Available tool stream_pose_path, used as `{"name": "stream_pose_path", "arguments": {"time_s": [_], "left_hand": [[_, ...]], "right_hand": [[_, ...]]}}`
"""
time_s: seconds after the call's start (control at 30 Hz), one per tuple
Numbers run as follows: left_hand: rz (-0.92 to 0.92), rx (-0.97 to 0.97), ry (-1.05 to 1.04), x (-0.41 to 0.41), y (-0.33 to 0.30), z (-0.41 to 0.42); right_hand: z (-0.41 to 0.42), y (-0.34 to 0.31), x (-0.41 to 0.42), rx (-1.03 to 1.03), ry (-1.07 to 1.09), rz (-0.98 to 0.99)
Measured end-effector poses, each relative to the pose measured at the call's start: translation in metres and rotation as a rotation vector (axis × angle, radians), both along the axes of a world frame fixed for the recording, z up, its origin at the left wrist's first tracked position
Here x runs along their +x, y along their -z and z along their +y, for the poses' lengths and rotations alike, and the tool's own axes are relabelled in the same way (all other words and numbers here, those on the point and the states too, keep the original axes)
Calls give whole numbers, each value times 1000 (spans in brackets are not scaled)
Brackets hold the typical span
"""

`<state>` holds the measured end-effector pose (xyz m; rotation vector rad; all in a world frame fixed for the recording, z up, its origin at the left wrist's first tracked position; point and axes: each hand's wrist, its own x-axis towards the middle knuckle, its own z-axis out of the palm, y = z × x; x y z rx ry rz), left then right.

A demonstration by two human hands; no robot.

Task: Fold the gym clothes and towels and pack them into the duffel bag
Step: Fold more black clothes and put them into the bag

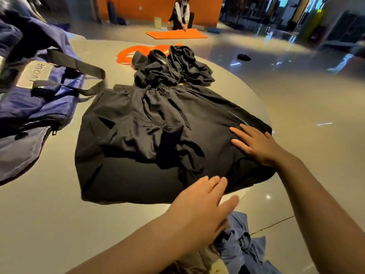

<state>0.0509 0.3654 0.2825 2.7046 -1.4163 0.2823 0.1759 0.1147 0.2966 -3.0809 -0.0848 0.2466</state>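
A: Quick pass. We have black shorts (158,139) spread across the middle of the round grey table (49,224), waistband at the 12 o'clock end, hems toward 6.

B: Agreed. Middle of the fabric is rumpled, with a drawcord trailing down it. Our right hand (254,144) lies flat on the shorts at about 3 o'clock, fingers straight and a little spread, pointing toward 9.

A: And our left hand (201,202): at 6 o'clock, fingers straight and close together, thumb out to the side. It sits at the near hem. We cannot tell if it touches the cloth or hovers just over it.

B: Fine. Neither hand is pinching anything. Other clothes?

A: A bunched black garment (171,64) at 12 o'clock, touching the waistband. Past it an orange item (126,54), partly hidden.

B: The duffel bag (35,107): navy, at 9 to 10 o'clock on the table, just beside the shorts. Its grey strap (83,66) loops toward the waistband corner. We see a zipper pull on its near side; whether the main opening is unzipped, we cannot tell.

A: Blue clothing (243,248) heaped at 5 o'clock, below the table edge, under our left hand.

B: Background at 12 o'clock: a person (182,13) kneeling at an orange mat (175,34) on the floor.
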Motion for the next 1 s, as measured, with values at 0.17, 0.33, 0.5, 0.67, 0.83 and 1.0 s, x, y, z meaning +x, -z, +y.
{"name": "stream_pose_path", "arguments": {"time_s": [0.17, 0.33, 0.5, 0.67, 0.83, 1.0], "left_hand": [[141, -431, 99, -13, -17, 29], [24, -702, -394, 5, -21, 93], [213, -141, -721, 23, -1, 132], [260, -122, -706, 38, 7, 134], [153, -427, -688, 57, -6, 135], [-23, -536, -638, 58, -10, 152]], "right_hand": [[11, -24, -23, 63, -13, -147], [100, -18, -93, 585, 0, -388], [123, 20, -106, 487, 11, -447], [100, 17, -77, 364, -79, -322], [87, -1, -59, 510, -30, -226], [90, -11, -63, 694, 109, -399]]}}
